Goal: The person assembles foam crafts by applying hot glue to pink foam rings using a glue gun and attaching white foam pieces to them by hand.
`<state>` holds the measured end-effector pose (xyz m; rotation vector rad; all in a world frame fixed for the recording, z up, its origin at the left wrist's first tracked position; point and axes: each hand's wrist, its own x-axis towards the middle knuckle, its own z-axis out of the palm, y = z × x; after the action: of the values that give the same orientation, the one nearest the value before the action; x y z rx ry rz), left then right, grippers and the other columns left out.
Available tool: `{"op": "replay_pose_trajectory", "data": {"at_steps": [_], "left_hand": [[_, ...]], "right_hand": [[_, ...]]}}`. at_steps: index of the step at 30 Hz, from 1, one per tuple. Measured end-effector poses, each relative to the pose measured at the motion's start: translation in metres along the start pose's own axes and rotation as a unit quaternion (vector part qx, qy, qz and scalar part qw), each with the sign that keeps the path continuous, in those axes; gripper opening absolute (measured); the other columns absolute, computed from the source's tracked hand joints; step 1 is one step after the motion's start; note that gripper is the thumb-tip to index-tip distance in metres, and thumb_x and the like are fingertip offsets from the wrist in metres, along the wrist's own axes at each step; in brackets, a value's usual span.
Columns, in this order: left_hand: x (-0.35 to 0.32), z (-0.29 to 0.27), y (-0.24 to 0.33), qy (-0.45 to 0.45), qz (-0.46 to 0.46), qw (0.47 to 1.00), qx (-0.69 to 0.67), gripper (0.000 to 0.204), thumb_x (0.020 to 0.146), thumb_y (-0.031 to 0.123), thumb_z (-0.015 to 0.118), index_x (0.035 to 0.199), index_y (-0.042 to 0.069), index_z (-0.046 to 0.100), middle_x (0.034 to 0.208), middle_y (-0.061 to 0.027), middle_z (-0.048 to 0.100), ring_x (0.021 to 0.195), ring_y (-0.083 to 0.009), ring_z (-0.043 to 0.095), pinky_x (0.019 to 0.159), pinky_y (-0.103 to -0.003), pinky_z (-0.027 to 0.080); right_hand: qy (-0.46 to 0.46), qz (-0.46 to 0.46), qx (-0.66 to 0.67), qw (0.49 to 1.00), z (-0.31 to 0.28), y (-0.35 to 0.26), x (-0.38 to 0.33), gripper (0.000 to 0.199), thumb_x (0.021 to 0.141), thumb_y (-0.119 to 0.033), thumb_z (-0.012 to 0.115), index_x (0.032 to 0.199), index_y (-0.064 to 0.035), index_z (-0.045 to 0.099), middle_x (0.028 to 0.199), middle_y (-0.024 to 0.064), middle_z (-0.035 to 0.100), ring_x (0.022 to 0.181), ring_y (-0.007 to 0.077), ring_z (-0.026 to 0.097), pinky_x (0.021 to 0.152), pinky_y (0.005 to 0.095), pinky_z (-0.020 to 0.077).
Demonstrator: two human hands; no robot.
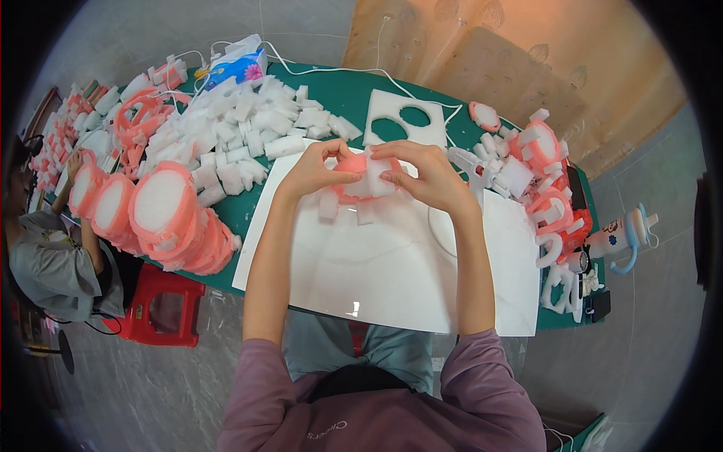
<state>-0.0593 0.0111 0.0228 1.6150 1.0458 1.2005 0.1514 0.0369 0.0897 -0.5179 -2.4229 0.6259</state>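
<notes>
Above the white board [354,279], my two hands hold one small pink-and-white foam piece [376,183] between them. My left hand [318,172] closes on its pink left side, thumb and fingertips pinching it. From the other side, my right hand [428,175] grips a white foam block on the piece, with the index finger across the top and the thumb against its face. White foam tabs hang below the piece. Parts of the pink foam are hidden behind my fingers.
White foam blocks [226,124] lie heaped at the back left, beside stacked pink-and-white foam pieces [160,207]. A foam sheet with round holes [435,132] lies behind my hands. More foam parts [541,143] crowd the right. Another person [56,260] sits left, near a red stool [154,313].
</notes>
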Motion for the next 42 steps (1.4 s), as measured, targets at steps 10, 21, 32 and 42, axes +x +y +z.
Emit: {"op": "replay_pose_trajectory", "data": {"at_steps": [10, 21, 32, 42], "left_hand": [[-0.002, -0.003, 0.005, -0.015, -0.003, 1.000, -0.008, 0.022, 0.061, 0.002, 0.069, 0.074, 0.006, 0.053, 0.078, 0.0011, 0.051, 0.082, -0.0090, 0.047, 0.082, -0.025, 0.034], [-0.002, -0.008, -0.001, -0.012, 0.017, 1.000, -0.006, 0.031, 0.062, 0.005, 0.070, 0.088, 0.007, 0.053, 0.074, 0.0018, 0.052, 0.080, -0.0099, 0.048, 0.079, -0.026, 0.036], [-0.005, -0.002, 0.008, -0.005, 0.090, 0.990, 0.106, 0.053, 0.060, 0.008, 0.071, 0.109, 0.010, 0.051, 0.065, 0.0026, 0.048, 0.071, -0.0111, 0.046, 0.080, -0.028, 0.035], [-0.004, 0.005, 0.015, 0.019, 0.090, 0.992, 0.089, 0.049, 0.059, 0.008, 0.071, 0.105, 0.009, 0.056, 0.064, 0.0014, 0.049, 0.067, -0.0108, 0.046, 0.072, -0.026, 0.038]], "right_hand": [[0.005, 0.017, 0.040, 0.999, 0.003, 0.005, -0.001, 0.032, 0.070, -0.008, 0.066, 0.100, -0.0040, 0.053, 0.100, 0.0089, 0.060, 0.091, 0.0263, 0.058, 0.077, 0.0313, 0.0446], [0.019, 0.034, 0.030, 0.999, 0.012, 0.006, 0.002, 0.032, 0.070, -0.011, 0.066, 0.098, -0.0033, 0.050, 0.098, 0.0111, 0.059, 0.089, 0.0279, 0.057, 0.075, 0.0331, 0.0442], [0.007, 0.063, 0.044, 0.997, 0.003, 0.006, -0.003, 0.037, 0.070, -0.010, 0.067, 0.100, -0.0039, 0.046, 0.098, 0.0122, 0.061, 0.087, 0.0293, 0.059, 0.073, 0.0330, 0.0449], [-0.014, 0.095, 0.096, 0.991, -0.004, 0.006, -0.002, 0.037, 0.068, -0.009, 0.068, 0.099, -0.0035, 0.047, 0.096, 0.0133, 0.059, 0.087, 0.0309, 0.055, 0.075, 0.0342, 0.0420]]}}
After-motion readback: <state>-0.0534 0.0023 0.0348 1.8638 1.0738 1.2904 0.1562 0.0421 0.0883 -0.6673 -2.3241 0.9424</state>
